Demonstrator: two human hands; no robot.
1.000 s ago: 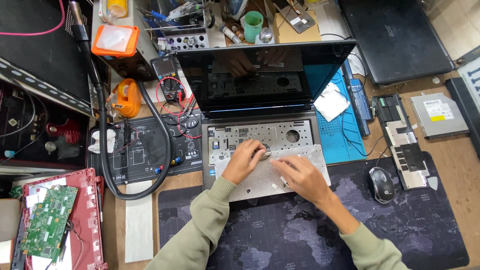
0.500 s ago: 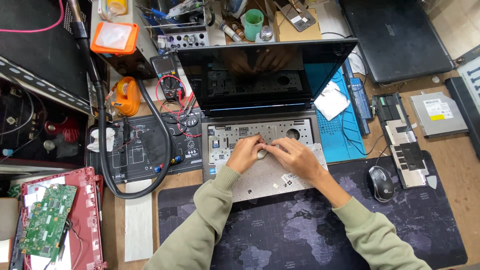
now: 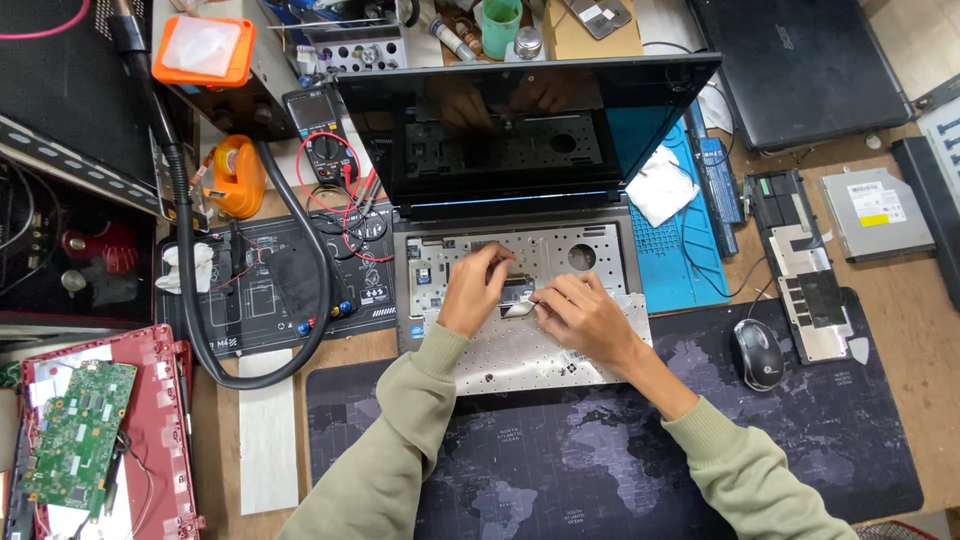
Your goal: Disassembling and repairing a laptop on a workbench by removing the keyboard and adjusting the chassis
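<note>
Since half a second ago both hands have drawn closer over the middle of the grey keyboard deck of the open laptop [image 3: 520, 255]. Nearest lies the dark map-printed desk mat [image 3: 560, 460], and on it the lifted silver keyboard panel [image 3: 520, 350]. The left hand [image 3: 475, 290] curls its fingers down onto a small flat ribbon cable [image 3: 518, 300]; the right hand [image 3: 580, 315] pinches its end. Beyond, the black screen [image 3: 530, 130] stands tilted back.

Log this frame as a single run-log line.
left hand fingertips at flat cable | right hand pinching same cable | keyboard panel flipped, lying on open laptop base | mouse untouched
</note>
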